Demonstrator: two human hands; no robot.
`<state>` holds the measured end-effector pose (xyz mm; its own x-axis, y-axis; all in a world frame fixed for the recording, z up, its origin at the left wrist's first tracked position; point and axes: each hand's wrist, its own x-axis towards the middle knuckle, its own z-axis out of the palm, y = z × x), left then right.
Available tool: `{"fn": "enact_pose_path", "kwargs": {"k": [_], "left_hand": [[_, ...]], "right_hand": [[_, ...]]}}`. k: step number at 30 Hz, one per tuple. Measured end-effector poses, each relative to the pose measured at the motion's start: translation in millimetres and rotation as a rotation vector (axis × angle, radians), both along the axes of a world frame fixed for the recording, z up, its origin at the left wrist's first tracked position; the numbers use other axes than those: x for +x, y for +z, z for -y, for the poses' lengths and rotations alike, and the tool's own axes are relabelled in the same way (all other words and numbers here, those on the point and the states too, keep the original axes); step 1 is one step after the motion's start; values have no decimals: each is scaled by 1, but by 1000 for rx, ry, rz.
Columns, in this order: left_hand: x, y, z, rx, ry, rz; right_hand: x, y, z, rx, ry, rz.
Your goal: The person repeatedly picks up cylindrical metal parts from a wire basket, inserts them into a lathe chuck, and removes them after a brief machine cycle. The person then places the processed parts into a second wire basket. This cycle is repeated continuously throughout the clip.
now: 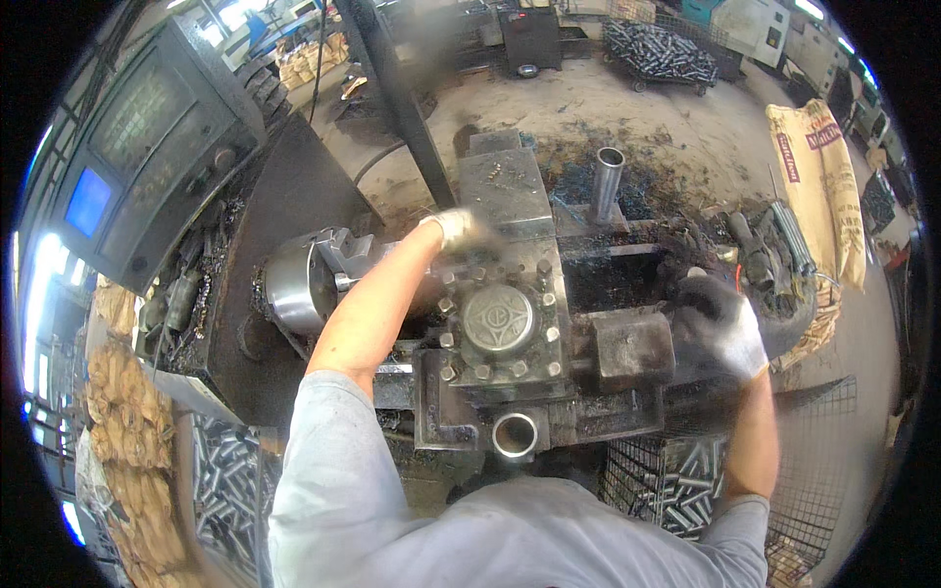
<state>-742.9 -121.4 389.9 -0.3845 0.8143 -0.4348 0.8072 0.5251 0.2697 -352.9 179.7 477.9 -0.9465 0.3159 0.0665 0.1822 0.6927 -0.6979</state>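
Observation:
My left hand (pixel 457 229), in a pale glove, reaches over the far left side of a lathe's square tool post (pixel 498 318), which has bolts around a round cap. Motion smears its fingers, so I cannot make out a grip. To the left of that forearm is the shiny lathe chuck (pixel 297 287). My right hand (pixel 718 318), in a dark, dirty glove with a white cuff, is beside a blocky metal housing (pixel 632 348) on the machine's right. Blur hides its fingers and anything in them. An upright steel tube (pixel 608 184) stands beyond the tool post; an open tube end (pixel 515 434) faces me at the near edge.
A control cabinet (pixel 147 147) with a blue screen stands left. Bins of metal tubes (pixel 223 485) and a wire basket (pixel 637 480) flank me. Paper sacks (pixel 823 186) stand right, above dirty gloves and rods (pixel 774 240). A loaded cart (pixel 662 54) is farther off.

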Motion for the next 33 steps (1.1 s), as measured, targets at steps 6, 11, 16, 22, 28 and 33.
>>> {"fn": "enact_pose_path", "kwargs": {"k": [6,11,16,22,28,33], "left_hand": [[-46,100,16,391,716,-551],[11,114,80,97,537,-268],[72,35,105,-38,173,-639],[72,-4,107,76,270,-772],[74,2,109,197,252,-790],[74,1,107,153,256,-804]], "right_hand": [[-78,-47,-46,863,272,255],[-118,-107,-68,1242,538,984],[-145,-64,-68,1173,529,718],[-229,-47,62,601,651,132],[-274,-86,127,596,831,179],[-274,-100,125,545,850,145]]}}
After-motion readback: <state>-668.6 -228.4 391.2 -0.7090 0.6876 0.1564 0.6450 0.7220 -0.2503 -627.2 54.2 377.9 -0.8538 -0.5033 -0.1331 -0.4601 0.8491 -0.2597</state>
